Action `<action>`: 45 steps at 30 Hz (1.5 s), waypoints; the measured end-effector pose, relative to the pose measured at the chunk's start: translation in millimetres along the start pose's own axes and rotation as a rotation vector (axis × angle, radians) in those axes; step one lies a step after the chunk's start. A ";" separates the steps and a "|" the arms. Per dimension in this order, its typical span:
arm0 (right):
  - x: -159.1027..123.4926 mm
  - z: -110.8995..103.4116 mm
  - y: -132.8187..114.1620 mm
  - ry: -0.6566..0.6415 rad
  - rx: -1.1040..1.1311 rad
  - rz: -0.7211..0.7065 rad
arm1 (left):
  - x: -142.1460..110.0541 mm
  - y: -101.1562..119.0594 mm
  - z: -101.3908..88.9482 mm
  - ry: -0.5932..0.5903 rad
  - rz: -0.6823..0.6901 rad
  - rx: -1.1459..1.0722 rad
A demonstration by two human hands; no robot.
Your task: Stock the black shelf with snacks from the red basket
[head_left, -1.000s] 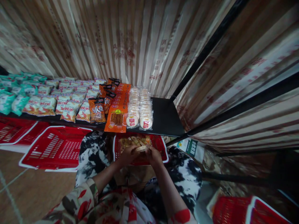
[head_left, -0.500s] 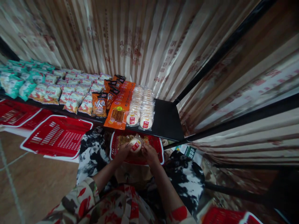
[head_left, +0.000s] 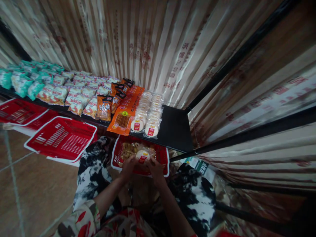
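Between my two hands is a round white cracker in a clear wrapper (head_left: 142,156), with a red and yellow label facing up. My left hand (head_left: 128,167) pinches its left side, and my right hand (head_left: 155,168) grips the right side. Both are over a red basket (head_left: 167,158) that sits between my knees and holds brownish wrapped snacks (head_left: 128,149). Just beyond it on the black shelf (head_left: 172,131), two rows of similar white crackers (head_left: 151,130) overlap one another. An orange snack packet (head_left: 122,121) lies left of those rows.
Orange and black bags (head_left: 103,108), white bags (head_left: 76,103) and teal bags (head_left: 23,82) fill the shelf leftward. Red baskets (head_left: 61,138) rest on the floor at left. Black poles (head_left: 222,141) and a pleated curtain (head_left: 153,42) bound the back and right.
The wrapped cracker has turned slightly and come a little lower, nearer to me, with both hands still on it. The camera view has shifted a little.
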State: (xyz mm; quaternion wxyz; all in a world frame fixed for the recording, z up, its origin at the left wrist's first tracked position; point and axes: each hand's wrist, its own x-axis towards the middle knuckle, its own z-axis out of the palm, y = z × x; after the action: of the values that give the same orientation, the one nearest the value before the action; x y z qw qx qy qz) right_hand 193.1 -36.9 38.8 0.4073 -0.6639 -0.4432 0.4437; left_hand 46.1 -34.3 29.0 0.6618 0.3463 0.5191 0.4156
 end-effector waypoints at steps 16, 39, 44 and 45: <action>14.9 20.1 -48.4 -0.103 -0.163 -0.282 | 2.0 10.9 7.4 0.485 0.522 0.784; 49.3 30.0 -98.7 -0.005 -0.025 -0.405 | 46.5 84.4 15.2 0.576 0.639 0.951; 49.4 22.2 -97.5 0.158 -0.180 -0.540 | 53.9 85.2 14.6 0.610 0.666 1.012; 50.1 20.3 -96.6 0.199 -0.212 -0.566 | 55.8 83.9 14.0 0.616 0.668 1.016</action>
State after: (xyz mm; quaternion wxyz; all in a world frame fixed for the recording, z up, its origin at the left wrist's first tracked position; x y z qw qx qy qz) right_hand 162.6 40.3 112.0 0.4844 -0.5932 -0.6120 0.1972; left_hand 50.3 50.9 84.4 0.0753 0.6215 0.6798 0.3820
